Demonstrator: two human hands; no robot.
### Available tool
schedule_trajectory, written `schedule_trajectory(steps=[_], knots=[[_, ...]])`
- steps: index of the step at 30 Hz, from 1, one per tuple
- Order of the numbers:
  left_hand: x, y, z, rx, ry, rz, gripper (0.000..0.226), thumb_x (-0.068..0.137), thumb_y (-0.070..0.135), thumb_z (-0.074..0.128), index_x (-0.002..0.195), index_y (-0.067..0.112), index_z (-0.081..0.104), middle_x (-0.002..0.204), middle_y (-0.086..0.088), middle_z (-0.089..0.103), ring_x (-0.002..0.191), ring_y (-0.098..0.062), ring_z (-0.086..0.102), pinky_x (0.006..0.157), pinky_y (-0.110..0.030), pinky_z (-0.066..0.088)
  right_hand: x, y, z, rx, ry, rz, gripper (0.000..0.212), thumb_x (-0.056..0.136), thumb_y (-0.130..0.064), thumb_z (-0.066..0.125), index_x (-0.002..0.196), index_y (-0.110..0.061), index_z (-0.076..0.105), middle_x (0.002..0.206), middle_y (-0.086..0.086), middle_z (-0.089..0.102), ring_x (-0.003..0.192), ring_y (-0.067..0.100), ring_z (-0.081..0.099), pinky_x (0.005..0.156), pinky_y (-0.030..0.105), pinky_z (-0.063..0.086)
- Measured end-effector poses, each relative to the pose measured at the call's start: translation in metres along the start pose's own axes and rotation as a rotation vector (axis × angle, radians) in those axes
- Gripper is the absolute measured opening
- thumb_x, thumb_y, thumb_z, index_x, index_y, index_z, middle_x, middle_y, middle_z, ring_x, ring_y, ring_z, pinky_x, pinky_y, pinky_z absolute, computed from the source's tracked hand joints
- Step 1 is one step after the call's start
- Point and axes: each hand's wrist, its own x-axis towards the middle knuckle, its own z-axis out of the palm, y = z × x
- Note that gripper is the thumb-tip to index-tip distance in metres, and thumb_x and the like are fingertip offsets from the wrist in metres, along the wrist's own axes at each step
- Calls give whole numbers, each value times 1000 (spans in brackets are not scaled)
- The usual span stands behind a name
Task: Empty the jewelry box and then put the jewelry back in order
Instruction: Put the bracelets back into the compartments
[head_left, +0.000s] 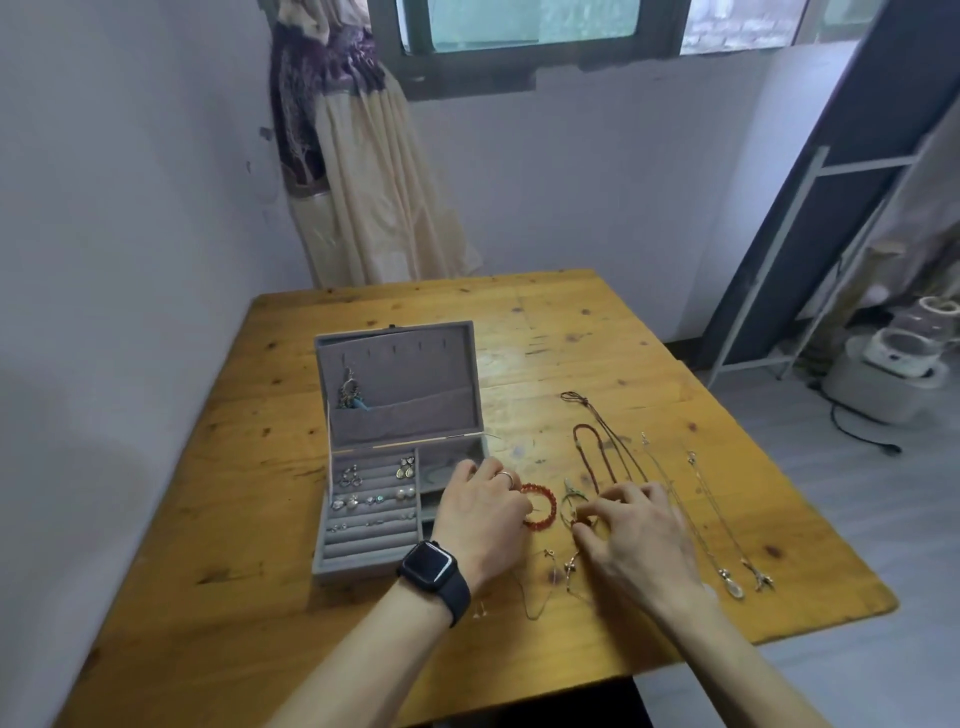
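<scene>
Soft window (535, 23) daylight, dim room, wide-angle bending at edges.

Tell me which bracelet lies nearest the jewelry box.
The red beaded bracelet beside the left hand; the green bracelet lies farther right at the right hand.

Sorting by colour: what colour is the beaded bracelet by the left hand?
Bracelet is orange-red; head view.
</scene>
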Motion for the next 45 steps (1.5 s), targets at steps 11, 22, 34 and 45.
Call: schedule_trajectory(steps=[11, 22, 34, 45], knots=[[5, 3, 9, -80, 82, -76, 24, 103, 28, 46, 112, 24, 68, 102, -1, 70, 104, -23, 55, 94, -36, 38, 1, 11, 23, -45, 131, -107, 22, 93, -46, 60, 100, -30, 74, 106, -6, 68, 104, 18, 51, 75, 32, 44], [4, -58, -24, -874, 277, -507, 9, 96, 27, 62, 99, 27, 70, 83, 13, 74, 81, 3, 67, 71, -16, 53, 17, -11, 19, 409, 141, -42, 20, 102, -35, 50, 107, -24, 67, 97, -10, 64, 97, 13, 56, 77, 24, 42], [27, -85, -9, -414, 15, -556, 14, 95, 38, 60, 100, 33, 71, 97, 6, 74, 95, -20, 67, 82, -37, 57, 53, -43, 23, 1082, -33, 386, 25, 103, -32, 50, 109, -17, 69, 100, -4, 68, 94, 8, 60, 84, 30, 47], [32, -86, 1, 175, -78, -398, 22, 95, 30, 57, 110, 25, 73, 107, 0, 72, 105, -26, 59, 82, -36, 46, 44, -34, 28, 1028, -6, 305, 20, 100, -38, 56, 107, -25, 69, 99, -11, 68, 96, 4, 61, 76, 22, 48]])
